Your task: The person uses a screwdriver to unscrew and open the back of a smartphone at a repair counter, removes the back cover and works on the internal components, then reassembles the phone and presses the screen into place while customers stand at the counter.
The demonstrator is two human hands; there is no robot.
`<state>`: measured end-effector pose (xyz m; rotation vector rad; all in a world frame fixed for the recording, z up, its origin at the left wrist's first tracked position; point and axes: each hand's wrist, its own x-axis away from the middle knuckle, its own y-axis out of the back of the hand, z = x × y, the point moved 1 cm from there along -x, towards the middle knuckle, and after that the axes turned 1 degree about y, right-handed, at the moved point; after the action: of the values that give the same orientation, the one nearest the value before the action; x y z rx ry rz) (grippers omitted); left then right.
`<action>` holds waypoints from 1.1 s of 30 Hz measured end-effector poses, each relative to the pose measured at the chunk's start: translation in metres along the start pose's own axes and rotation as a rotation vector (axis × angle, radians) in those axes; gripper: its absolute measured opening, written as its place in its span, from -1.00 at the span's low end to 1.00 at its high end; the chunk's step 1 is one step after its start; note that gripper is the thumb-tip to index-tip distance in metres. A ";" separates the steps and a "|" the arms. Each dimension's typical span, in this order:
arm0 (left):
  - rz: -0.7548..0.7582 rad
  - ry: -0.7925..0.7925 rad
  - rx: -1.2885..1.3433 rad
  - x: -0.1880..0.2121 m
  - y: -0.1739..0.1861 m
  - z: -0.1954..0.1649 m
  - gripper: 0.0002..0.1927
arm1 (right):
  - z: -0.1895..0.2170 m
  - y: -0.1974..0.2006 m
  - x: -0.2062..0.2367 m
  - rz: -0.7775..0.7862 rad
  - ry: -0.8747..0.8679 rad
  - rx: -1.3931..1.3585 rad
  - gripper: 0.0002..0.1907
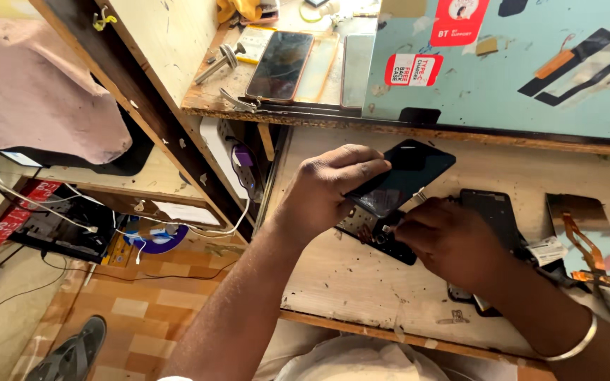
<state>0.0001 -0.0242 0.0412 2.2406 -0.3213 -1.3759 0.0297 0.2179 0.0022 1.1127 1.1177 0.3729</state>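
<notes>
A pale, scuffed wooden bench [361, 275] fills the lower right of the head view, with a dark wooden upright on its left and a second, higher shelf [262, 106] behind it. A light blue board [531, 85] with two red stickers and some dark tape strips leans along the back of the shelf. Below the bench, the floor [142, 310] is tiled in orange and cream squares, and one dark sandal [72, 353] lies on it. A pink cloth [37, 92] covers something at upper left, above a tangle of white and black cables.

On the shelf lie three flat phone-sized pieces side by side: one dark phone [280, 63], one clear pale panel and one grey panel. One metal tool lies left of them.

The left hand [326, 187] has its grip closed on one black phone screen [400, 176], thumb beneath and fingers on top, holding it tilted up above the bench. The right hand [450, 240], with one silver bangle on the wrist, pinches narrowly at the screen's lower edge, where an opened phone body [379, 236] lies on the bench just beneath; whether it holds something small I cannot tell. One black phone frame [492, 215] lies just right of that hand, and farther right one silvery panel [587, 240] with an orange flex cable.
</notes>
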 end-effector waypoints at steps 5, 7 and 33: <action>-0.018 0.050 0.069 -0.004 0.001 -0.007 -0.33 | 0.004 0.013 -0.007 -0.007 0.060 -0.022 -0.64; -0.050 0.097 0.101 -0.005 -0.001 -0.011 -0.37 | 0.011 0.032 -0.010 -0.090 0.004 -0.104 -0.75; -0.066 0.024 0.060 -0.010 -0.030 -0.034 -0.56 | 0.013 0.050 -0.008 -0.572 -0.139 -0.072 -0.73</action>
<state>0.0243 0.0151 0.0463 2.3344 -0.2866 -1.3891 0.0508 0.2273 0.0491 0.7019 1.2311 -0.1111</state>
